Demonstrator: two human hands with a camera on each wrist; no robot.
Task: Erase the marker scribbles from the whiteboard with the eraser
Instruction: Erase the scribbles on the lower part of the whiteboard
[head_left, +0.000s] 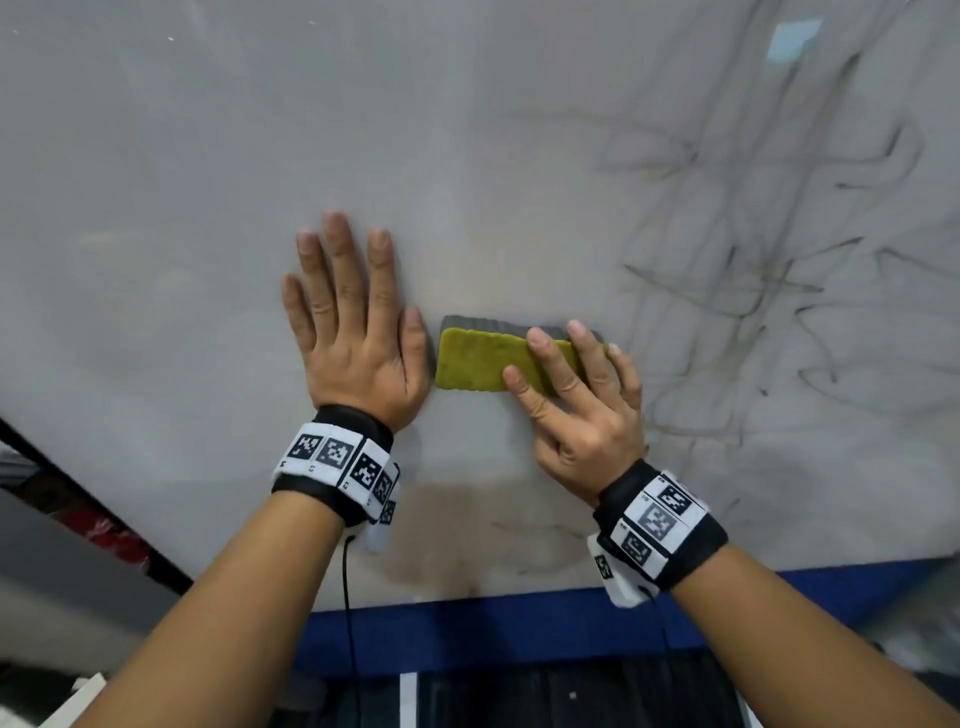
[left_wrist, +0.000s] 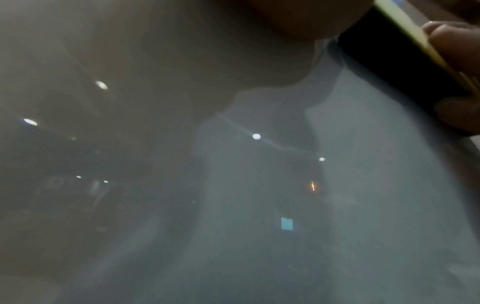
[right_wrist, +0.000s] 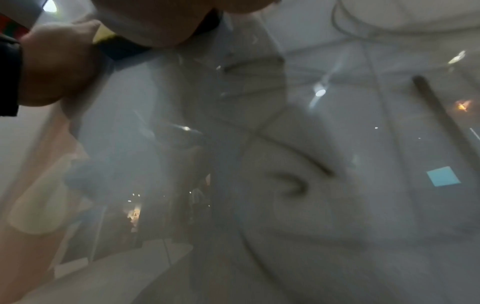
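The whiteboard (head_left: 208, 208) lies flat in front of me. Dark marker scribbles (head_left: 753, 270) cover its right side, and they show close up in the right wrist view as scribbles (right_wrist: 293, 185). The eraser (head_left: 472, 364), yellow on top with a dark felt base, sits on the board just left of the scribbles. My right hand (head_left: 545, 358) holds it, with fingers laid over the top and the thumb at the near edge. My left hand (head_left: 353, 322) rests flat and spread on the board, right beside the eraser's left end. The left wrist view shows the eraser (left_wrist: 389, 51) side-on.
A blue surface (head_left: 519, 634) runs along the board's near edge. At the left, the board's dark edge (head_left: 78, 493) slants down, with red items (head_left: 114, 535) beyond it. Faint smears (head_left: 519, 540) mark the board near my wrists. The board's left half shows no marks.
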